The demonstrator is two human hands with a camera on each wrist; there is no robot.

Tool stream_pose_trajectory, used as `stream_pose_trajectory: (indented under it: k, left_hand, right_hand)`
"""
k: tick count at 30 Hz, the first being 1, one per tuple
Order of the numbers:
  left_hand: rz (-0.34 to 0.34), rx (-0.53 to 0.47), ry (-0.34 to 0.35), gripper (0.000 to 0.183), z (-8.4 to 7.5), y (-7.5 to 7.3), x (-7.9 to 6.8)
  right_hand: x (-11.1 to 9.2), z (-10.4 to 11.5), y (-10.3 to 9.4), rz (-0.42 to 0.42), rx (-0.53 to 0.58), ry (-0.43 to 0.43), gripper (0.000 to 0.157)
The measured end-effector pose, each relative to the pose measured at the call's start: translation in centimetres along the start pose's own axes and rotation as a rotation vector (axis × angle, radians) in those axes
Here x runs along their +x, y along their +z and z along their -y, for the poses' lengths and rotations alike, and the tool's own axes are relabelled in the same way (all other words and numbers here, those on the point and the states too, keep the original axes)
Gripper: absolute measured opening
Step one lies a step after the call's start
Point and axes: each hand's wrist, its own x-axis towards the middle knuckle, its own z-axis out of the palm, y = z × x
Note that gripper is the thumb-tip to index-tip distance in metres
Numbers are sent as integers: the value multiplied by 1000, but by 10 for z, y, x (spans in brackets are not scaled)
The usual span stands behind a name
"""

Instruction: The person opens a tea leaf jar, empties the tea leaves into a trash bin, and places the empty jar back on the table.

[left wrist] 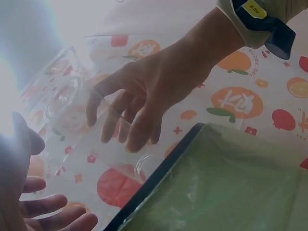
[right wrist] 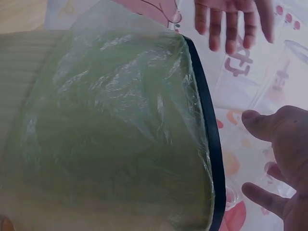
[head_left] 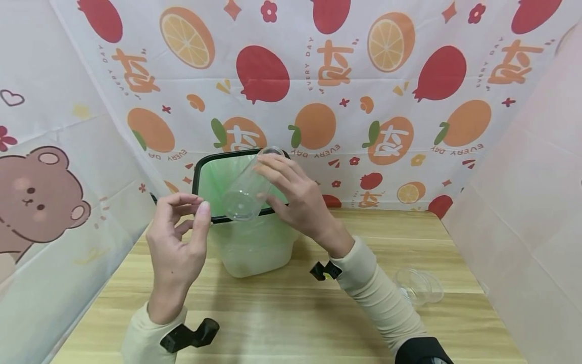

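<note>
A clear plastic cup (head_left: 244,198) is tilted over the mouth of a pale green bin (head_left: 254,253) lined with a thin plastic bag (right wrist: 110,96). My right hand (head_left: 297,194) holds the cup from its right side, thumb and fingers around it. In the left wrist view, the right hand's curled fingers (left wrist: 139,132) lie over the see-through cup wall. Left of the bin's rim my left hand (head_left: 179,237) is raised, fingers loosely bent and nothing in them. The right wrist view shows that left hand (right wrist: 231,19) with its fingers spread slightly apart.
Clear, round plastic pieces (head_left: 418,287) lie on the wooden table (head_left: 273,323) beyond my right forearm. A black rim (head_left: 195,177) edges the bin. Behind stands a fruit-print cloth (head_left: 295,86), with pale sheets at both sides.
</note>
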Motion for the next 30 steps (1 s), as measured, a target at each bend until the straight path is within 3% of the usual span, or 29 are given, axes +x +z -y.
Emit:
stream_pose_trajectory:
  k: [8,15,25,30]
  left_hand:
    - [92,-110,-18,22,-10,4,5]
    - [177,-22,-75,24,-17,5,6]
    - [391,-21,-185,21,-18,3,4]
    - [430,-108,-211,21,-16,2,4]
  right_hand:
    - [-2,9,-3,40,-283,-118,36]
    - [-5,15,-2,38,-488,-212,32]
    - [-11,20,-5,54,-523,-268,35]
    - [-10,22,-6,25,-518,-304,36]
